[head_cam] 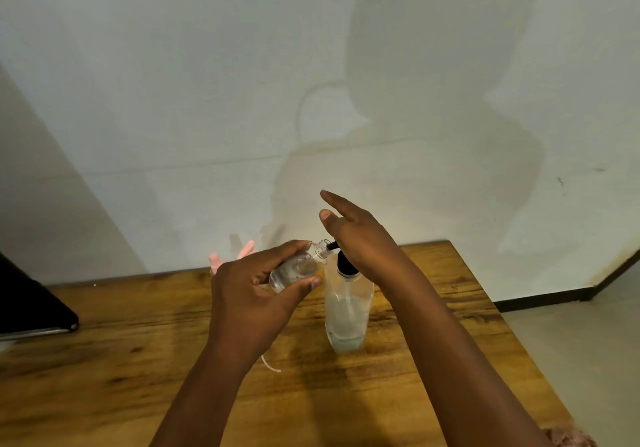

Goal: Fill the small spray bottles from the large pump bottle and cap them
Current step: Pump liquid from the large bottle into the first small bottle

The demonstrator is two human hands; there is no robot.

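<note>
While the left hand (249,294) grips a small clear spray bottle (298,270) tilted, its open neck at the black pump spout (333,245), the right hand (360,238) presses flat-fingered on the pump head. Large translucent pump bottle (348,311) stands upright on grainy wooden table (138,360); pink caps (215,261) behind.

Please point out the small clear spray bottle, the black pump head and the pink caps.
small clear spray bottle (294,271): head view, on its clear body.
black pump head (346,263): head view, on its black collar.
pink caps (215,261): head view, on the left cap.
</note>
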